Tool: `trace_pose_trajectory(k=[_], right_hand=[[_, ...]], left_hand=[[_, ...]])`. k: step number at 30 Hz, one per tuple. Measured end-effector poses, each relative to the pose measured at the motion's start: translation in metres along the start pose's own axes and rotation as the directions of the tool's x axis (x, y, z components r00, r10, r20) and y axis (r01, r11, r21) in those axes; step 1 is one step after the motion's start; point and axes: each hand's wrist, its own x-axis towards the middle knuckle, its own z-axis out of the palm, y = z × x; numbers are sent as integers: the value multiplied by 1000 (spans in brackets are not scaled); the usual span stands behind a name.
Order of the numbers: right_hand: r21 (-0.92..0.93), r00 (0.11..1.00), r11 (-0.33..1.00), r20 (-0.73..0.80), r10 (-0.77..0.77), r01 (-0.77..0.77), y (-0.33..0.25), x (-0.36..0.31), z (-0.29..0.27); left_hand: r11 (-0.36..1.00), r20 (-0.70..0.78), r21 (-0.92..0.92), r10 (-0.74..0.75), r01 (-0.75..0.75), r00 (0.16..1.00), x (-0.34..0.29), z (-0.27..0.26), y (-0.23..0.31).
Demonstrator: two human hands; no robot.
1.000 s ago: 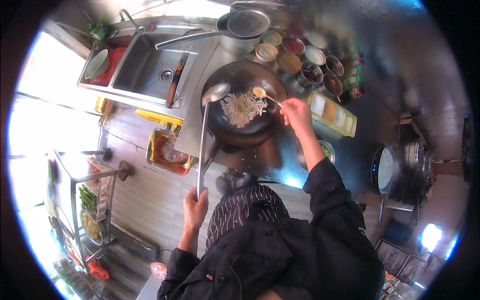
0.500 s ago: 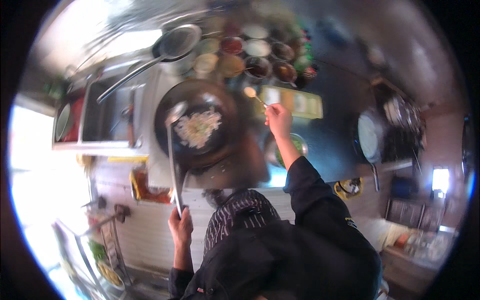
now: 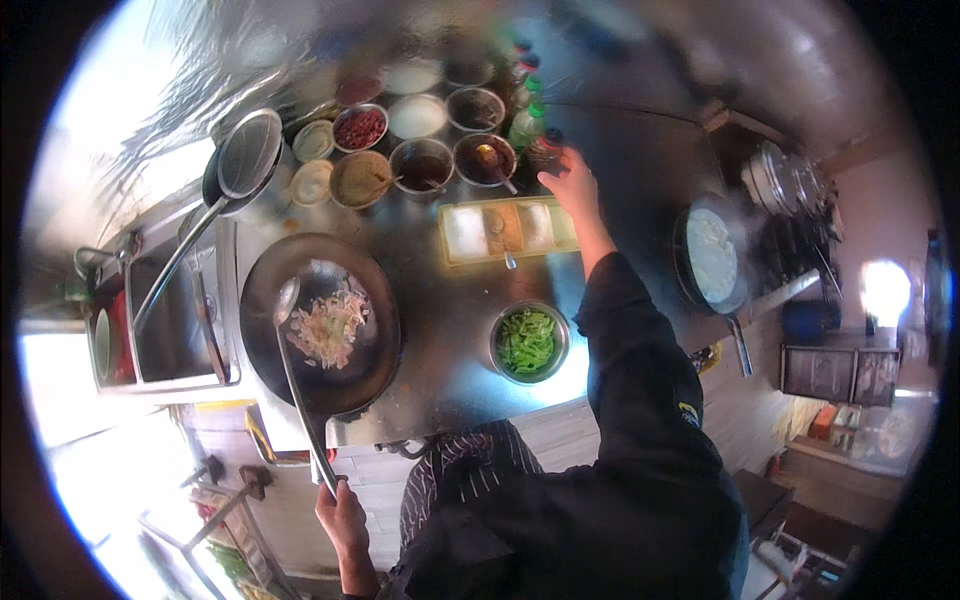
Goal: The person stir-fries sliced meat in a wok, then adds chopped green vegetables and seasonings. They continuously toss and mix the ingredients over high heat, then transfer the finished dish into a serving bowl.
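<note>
Landmark: the pale yellow seasoning box (image 3: 460, 262), lying crosswise on the dark worktop (image 3: 440, 315). Right hand (image 3: 571, 185) at the box's far right corner, forearm passing along its right end. Small dark bottle with red cap (image 3: 545, 150) is just beyond the box, toward its right end, lying ahead of the right fingers and slightly to their left. Bottle appears upright, long axis roughly vertical, cap uppermost; fisheye slant makes this hard to settle. Right hand clearly nearer; left hand (image 3: 343, 515) well apart, low and left of the box.

Right fingers: thumb apart from the forefinger, both curved at the bottle's near side. Cannot tell whether they press on it or only lie alongside.

Left fingers: wrapped around the handle end of a long metal ladle (image 3: 303, 400). Ladle's long axis runs up and slightly left from the hand; its bowl rests in the black wok (image 3: 350, 395), left of the box and nearer the person.

Look of things: bottle dark-bodied, small, detail blurred. Ladle dull silver, slim. Wok wide, dark; pale sliced food (image 3: 330, 325) heaped loosely inside, bits of light brown and white.

Also: sauce bowl (image 3: 485, 160) with spoon, just beyond the box.
</note>
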Motion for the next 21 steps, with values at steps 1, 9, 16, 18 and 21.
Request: trace_pose_trajectory(k=[1,9,16,18,21], right_hand=[[-54,1000,998,16,-20,20,0,9,11],[275,991,958,76,-106,81,-41,1,-48],[523,738,689,674,26,-502,-139,-130,-94],[241,550,813,827,115,-531,-173,-182,-60],[188,263,935,959,-108,-300,-222,-232,8]], left_hand=[[998,-21,62,0,2,1000,-2,2,3],[998,-64,-30,-57,55,996,-13,-10,4],[999,46,-39,-23,25,999,2,-24,-25],[996,92,-88,-9,17,996,3,-33,-31],[995,122,-69,78,-70,989,-1,-52,-39]])
